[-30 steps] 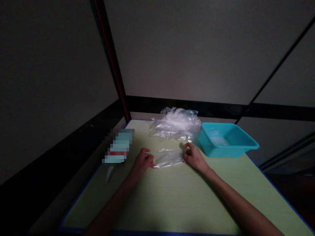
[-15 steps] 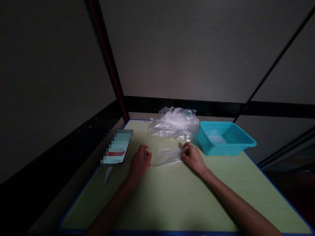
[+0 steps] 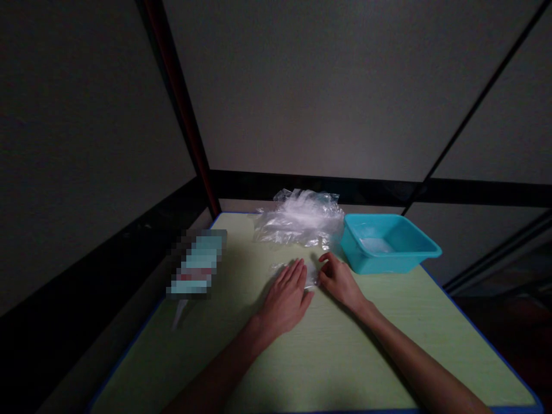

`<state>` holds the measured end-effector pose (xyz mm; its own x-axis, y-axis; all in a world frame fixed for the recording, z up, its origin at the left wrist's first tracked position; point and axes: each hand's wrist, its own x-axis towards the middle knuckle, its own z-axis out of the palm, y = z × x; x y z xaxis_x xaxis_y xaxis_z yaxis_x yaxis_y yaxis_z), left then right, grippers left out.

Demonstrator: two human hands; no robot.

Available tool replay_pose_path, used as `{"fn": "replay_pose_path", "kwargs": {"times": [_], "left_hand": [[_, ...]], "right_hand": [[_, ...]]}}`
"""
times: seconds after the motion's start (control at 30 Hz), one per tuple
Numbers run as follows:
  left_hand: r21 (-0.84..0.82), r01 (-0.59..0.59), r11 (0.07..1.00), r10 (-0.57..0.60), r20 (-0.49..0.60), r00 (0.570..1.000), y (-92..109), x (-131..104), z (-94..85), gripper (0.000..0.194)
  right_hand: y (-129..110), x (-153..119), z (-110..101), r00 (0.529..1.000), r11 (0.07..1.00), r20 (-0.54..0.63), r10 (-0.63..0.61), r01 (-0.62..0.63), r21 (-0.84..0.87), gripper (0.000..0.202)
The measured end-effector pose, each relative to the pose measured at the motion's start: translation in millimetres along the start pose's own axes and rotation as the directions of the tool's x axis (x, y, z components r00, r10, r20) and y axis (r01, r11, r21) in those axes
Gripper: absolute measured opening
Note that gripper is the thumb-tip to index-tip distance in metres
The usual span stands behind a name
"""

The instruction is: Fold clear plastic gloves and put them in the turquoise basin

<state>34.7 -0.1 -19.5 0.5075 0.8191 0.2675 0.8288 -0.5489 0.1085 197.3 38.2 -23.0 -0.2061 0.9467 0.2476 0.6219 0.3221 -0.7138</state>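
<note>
A clear plastic bag lies flat on the pale green table between my hands. My left hand rests palm down over it, fingers stretched out, covering most of the bag. At the bag's right end, my right hand has its fingers curled with thumb and fingertips at the edge, pinching it. Just beyond both hands is a loose heap of clear plastic bags.
To the right stands a turquoise plastic basin with something whitish inside. On the left is a blurred-out device with a pale screen. A dark panelled wall rises behind the table.
My left hand has moved right from beside the bag onto it, its curled fingers now straightened flat. My right hand stays at the bag's right end. The view has shifted slightly.
</note>
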Motion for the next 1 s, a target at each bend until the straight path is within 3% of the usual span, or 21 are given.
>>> {"fn": "replay_pose_path", "kwargs": {"times": [0.27,0.53,0.83,1.0], "left_hand": [[-0.014,-0.074,0.997,0.075,0.064,0.995,-0.4,-0.4,12.5,0.055],[-0.063,-0.099,0.993,0.106,0.118,0.987,-3.3,-1.8,8.4,0.049],[-0.117,-0.116,0.986,0.135,0.169,0.976,-2.8,-3.6,-0.2,0.050],[-0.089,-0.143,0.986,0.154,0.134,0.979,-3.9,-4.2,2.3,0.055]], "right_hand": [[10.4,1.6,-6.8,0.999,0.997,-0.018,-0.026,0.027,0.073,0.022],[14.6,4.0,-5.3,0.999,0.982,0.015,-0.036,0.033,0.185,0.016],[11.2,2.8,-7.0,0.999,0.985,0.030,-0.042,0.037,0.168,0.016],[13.9,1.4,-7.7,0.992,0.991,0.026,-0.122,0.120,0.059,0.023]]}}
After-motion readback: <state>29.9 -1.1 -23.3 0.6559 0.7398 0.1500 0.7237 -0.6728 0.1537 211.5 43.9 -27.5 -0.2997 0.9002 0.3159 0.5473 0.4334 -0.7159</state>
